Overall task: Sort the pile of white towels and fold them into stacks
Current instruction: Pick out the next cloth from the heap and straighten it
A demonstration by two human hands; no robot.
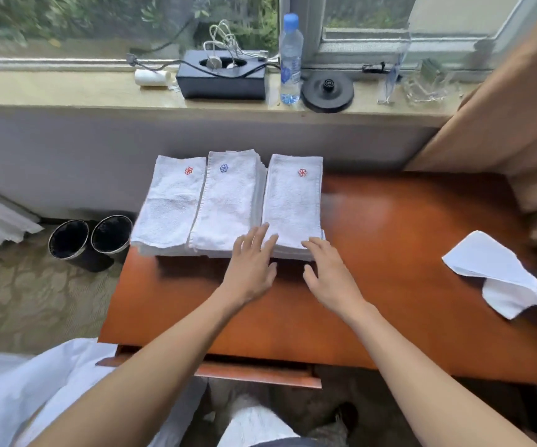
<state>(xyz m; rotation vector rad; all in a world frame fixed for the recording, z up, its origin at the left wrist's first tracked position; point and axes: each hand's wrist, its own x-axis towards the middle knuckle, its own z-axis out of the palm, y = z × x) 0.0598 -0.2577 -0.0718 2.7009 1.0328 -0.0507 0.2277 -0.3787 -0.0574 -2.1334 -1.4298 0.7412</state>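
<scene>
Three stacks of folded white towels stand side by side at the far left of the wooden table [389,253]. The left stack [168,204] and the right stack [293,201] carry a red flower mark on top; the middle stack [225,201] carries a blue one. My left hand [252,262] lies flat with fingers spread, its fingertips on the near edge between the middle and right stacks. My right hand [328,272] is open too, fingertips touching the right stack's near edge. One unfolded white towel [499,272] lies crumpled at the table's right side.
A window sill behind the table holds a black box [222,77] with cables, a water bottle [290,59], a black kettle base [327,91] and glassware. Two dark bins [89,240] stand on the carpet at the left. A brown curtain [518,124] hangs at the right.
</scene>
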